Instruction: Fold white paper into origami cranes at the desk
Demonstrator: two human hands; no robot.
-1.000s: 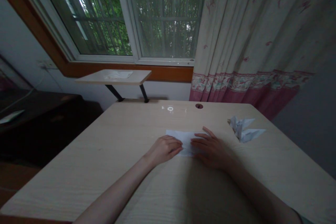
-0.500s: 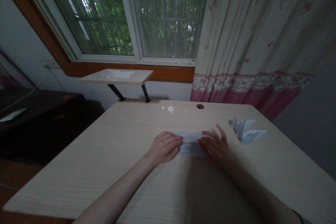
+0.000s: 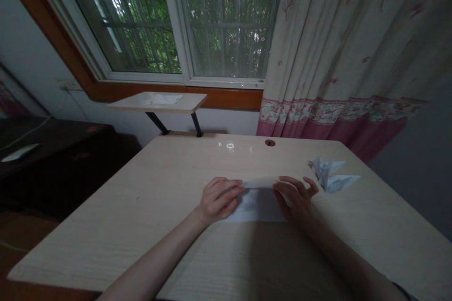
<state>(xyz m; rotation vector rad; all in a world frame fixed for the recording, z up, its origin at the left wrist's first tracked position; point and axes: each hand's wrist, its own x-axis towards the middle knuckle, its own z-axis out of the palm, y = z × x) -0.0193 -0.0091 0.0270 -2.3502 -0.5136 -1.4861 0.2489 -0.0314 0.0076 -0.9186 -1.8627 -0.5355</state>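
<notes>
A white sheet of paper [image 3: 259, 202] lies flat on the light wooden desk [image 3: 148, 207], near its middle. My left hand [image 3: 218, 198] rests on the sheet's left end, fingers curled and pinching its far edge. My right hand [image 3: 296, 195] sits on the right end, fingers bent over the same far edge, which is lifted a little. A finished folded paper figure [image 3: 332, 175] lies on the desk to the right of my right hand.
A small raised shelf [image 3: 158, 102] with a sheet on it stands at the desk's far edge under the window [image 3: 183, 23]. A cable hole [image 3: 270, 142] is in the desk's far side. A patterned curtain [image 3: 339, 51] hangs at right. Dark furniture [image 3: 52, 160] stands at left.
The paper has been unfolded toward me and now shows a larger area. My right hand slid right along the far edge and both hands curled onto it.
</notes>
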